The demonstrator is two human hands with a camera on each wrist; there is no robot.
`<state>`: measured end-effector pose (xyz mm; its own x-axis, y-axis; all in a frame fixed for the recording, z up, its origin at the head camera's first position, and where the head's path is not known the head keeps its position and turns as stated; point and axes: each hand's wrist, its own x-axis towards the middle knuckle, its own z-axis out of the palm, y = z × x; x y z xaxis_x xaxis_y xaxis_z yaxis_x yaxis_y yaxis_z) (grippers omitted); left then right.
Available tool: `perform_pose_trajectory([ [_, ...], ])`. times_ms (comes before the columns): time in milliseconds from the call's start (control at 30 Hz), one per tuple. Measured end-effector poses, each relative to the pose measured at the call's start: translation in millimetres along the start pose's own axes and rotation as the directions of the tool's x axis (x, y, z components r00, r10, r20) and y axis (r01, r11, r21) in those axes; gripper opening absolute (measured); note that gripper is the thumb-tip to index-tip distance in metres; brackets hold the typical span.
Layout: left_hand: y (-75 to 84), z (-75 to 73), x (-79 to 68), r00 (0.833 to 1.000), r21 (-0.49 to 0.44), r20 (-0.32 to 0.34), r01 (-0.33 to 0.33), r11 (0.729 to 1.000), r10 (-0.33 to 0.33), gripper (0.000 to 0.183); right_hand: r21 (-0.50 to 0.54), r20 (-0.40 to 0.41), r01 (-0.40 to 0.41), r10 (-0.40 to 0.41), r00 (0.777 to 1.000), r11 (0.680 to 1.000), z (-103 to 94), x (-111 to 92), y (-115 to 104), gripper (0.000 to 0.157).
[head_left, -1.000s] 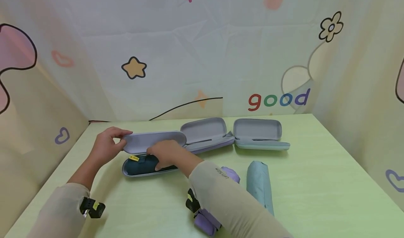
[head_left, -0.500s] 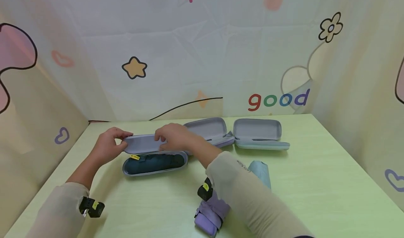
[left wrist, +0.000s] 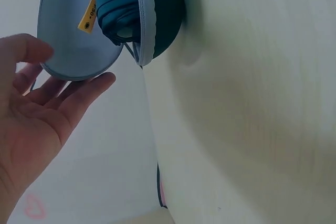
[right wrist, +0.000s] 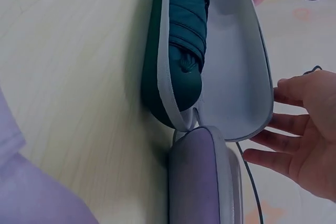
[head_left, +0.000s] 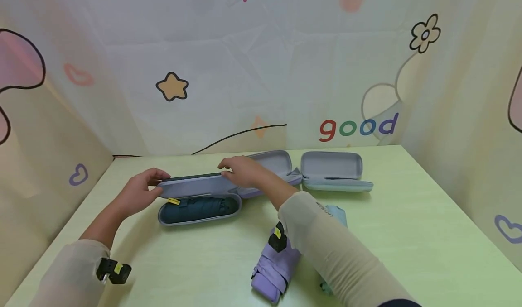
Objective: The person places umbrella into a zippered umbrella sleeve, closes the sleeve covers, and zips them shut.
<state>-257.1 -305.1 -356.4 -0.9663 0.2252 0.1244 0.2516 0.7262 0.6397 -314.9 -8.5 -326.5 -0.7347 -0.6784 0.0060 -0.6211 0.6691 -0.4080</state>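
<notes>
A dark teal folded umbrella (head_left: 204, 208) with a yellow tag (head_left: 173, 201) lies in the lower half of an oblong zip case with a grey lining. Its raised lid (head_left: 195, 188) leans forward over the umbrella. My left hand (head_left: 140, 191) pinches the lid's left end, thumb on the lining and fingers behind, as the left wrist view shows. At the lid's other end is my right hand (head_left: 246, 173). In the right wrist view its thumb and loosely spread fingers (right wrist: 286, 123) meet the lid's rim from outside.
Against the right end stands an open purple case (head_left: 275, 164), with an open mint case (head_left: 332, 166) beyond it. A purple folded umbrella (head_left: 274, 271) lies nearer me. The right sleeve partly covers a light blue umbrella (head_left: 337, 214). Printed cloth hangs behind the table.
My right hand has left the umbrella and moved up and right to the lid's right end. The lid has tipped forward, showing its dark outer edge. My left hand keeps its hold.
</notes>
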Motion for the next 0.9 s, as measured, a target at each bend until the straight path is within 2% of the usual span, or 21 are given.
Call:
perform_pose_trajectory([
  [133, 1.8, -0.3, -2.9, 0.999, -0.024, 0.015, -0.031, 0.999, 0.031, 0.033, 0.017, 0.006, 0.008, -0.008, 1.000, 1.000, 1.5, -0.5, 1.1, 0.033],
  [233, 1.8, -1.5, -5.1, 0.998, -0.007, 0.031, -0.053, 0.999, 0.053, 0.034, -0.014, 0.019, 0.036, -0.036, 0.999, 0.999, 1.6, 0.5, -0.9, 0.031],
  [400, 2.0, 0.4, -6.1, 0.998, 0.033, 0.040, -0.039, 0.999, 0.038, 0.033, -0.092, 0.053, 0.131, -0.127, 0.991, 0.987, 4.2, -0.1, -5.7, 0.026],
  [500, 2.2, 3.5, -4.1, 0.999, 0.052, 0.040, -0.034, 0.998, 0.032, 0.030, -0.113, 0.065, 0.160, -0.153, 0.986, 0.981, 6.0, -1.8, -6.7, 0.022],
  [633, 2.2, 6.5, -2.9, 0.997, 0.062, 0.055, -0.049, 0.997, 0.046, 0.025, -0.112, 0.079, 0.155, -0.147, 0.986, 0.982, 8.3, -4.7, -8.1, 0.019],
  [900, 2.3, 9.8, -2.0, 0.991, 0.068, 0.121, -0.062, 0.996, 0.053, 0.038, -0.119, 0.120, 0.178, -0.164, 0.979, 0.977, 14.1, -7.2, -9.5, 0.016],
])
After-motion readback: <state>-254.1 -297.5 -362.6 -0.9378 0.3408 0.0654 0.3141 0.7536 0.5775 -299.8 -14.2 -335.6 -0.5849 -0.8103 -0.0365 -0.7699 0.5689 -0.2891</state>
